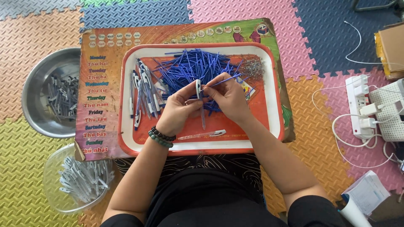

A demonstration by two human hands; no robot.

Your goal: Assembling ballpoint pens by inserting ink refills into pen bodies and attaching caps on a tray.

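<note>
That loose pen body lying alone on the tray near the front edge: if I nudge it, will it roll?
The pen body looks thin, clear and probably very light, so a slight push should move it. Its white clip end may stop it rolling far. The tray rim would likely catch it anyway.

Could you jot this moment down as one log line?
left hand: holds pen barrel | right hand: holds blue refill at barrel | below: orange tray, refill pile

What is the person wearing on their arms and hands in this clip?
Both forearms are bare. The left wrist carries two beaded bracelets, one dark and one teal-green. The left hand and right hand have no gloves and no visible rings. Short black sleeves cover the upper arms.
</note>
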